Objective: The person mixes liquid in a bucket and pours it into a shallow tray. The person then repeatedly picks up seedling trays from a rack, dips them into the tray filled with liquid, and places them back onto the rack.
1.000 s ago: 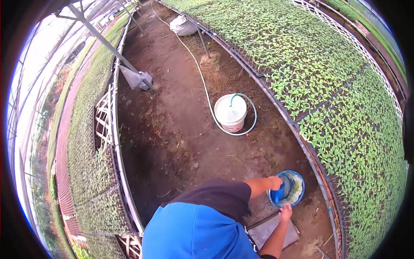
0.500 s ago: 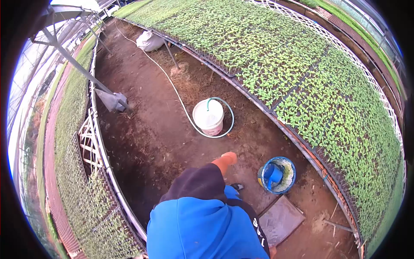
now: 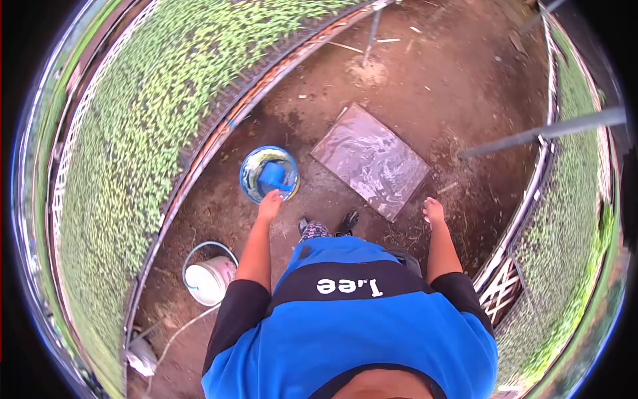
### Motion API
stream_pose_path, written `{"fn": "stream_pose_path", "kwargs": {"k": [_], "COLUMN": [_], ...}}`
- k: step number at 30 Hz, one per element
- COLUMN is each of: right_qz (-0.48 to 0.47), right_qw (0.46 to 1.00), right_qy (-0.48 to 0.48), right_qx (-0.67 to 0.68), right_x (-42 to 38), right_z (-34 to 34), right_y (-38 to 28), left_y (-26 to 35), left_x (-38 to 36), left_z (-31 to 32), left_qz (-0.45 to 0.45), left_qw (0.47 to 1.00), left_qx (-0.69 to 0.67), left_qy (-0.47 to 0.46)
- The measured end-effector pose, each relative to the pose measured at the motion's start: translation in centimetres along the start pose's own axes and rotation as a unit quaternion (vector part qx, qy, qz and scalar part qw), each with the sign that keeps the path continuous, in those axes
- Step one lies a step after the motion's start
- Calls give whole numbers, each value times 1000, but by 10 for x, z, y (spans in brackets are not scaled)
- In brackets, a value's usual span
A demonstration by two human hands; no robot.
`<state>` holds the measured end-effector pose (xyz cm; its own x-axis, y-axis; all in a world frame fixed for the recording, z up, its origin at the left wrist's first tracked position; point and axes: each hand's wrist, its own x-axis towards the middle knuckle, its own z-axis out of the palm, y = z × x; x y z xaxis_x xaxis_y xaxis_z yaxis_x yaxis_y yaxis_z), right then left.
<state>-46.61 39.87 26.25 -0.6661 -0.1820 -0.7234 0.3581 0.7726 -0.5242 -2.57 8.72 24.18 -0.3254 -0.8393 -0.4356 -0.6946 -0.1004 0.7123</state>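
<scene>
My left hand [image 3: 269, 205] is at the near edge of a blue-rimmed bucket [image 3: 247, 174], its fingers slightly bent and apart, with nothing visible in them. Inside the bucket lies a blue jug [image 3: 271, 174]; whether my fingertips touch the rim is unclear. Out to the right, my right hand [image 3: 432, 210] hangs over the soil near the corner of a wet, flat board [image 3: 372, 159]. Its fingers are loosely curled, with a gap to the thumb and nothing seen between them.
A white bucket [image 3: 207, 280] with a green hose [image 3: 211, 243] stands at the lower left. Seedling beds [image 3: 146, 126] curve along the left, with another bed [image 3: 565, 253] at the right. A grey post [image 3: 545, 133] juts in at the right. My feet show below the board.
The view has swung round, so the beds, buckets and board have shifted across the picture. Both hands and forearms now show in front of my body.
</scene>
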Motion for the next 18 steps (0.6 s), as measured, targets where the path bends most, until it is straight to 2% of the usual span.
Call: {"fn": "stream_pose_path", "kwargs": {"k": [2, 6, 8, 11, 14, 17, 18], "right_qz": [50, 129, 162, 182, 191, 186, 184], "right_qw": [997, 986, 978, 973, 965, 959, 959], "right_qy": [31, 57, 74, 95, 118, 156, 158], "right_qx": [42, 91, 106, 108, 136, 147, 145], "right_x": [-1, -18, -19, -19, -14, -11, -13], "right_z": [-19, -39, -44, -53, -64, -77, -81], "right_y": [26, 56, 67, 71, 68, 57, 48], "left_y": [-11, -78, -53, -38, -34, 39, 49], "left_x": [10, 34, 23, 30, 65, 83, 97], "left_z": [13, 19, 6, -5, -13, -14, -13], "left_qz": [-52, -32, -111, -177, -170, -181, -160], "left_qw": [995, 983, 977, 972, 967, 974, 977], "left_qx": [17, 101, 67, 54, 108, 45, 40], "left_qy": [-80, -151, -168, -146, -154, -125, -132]}}
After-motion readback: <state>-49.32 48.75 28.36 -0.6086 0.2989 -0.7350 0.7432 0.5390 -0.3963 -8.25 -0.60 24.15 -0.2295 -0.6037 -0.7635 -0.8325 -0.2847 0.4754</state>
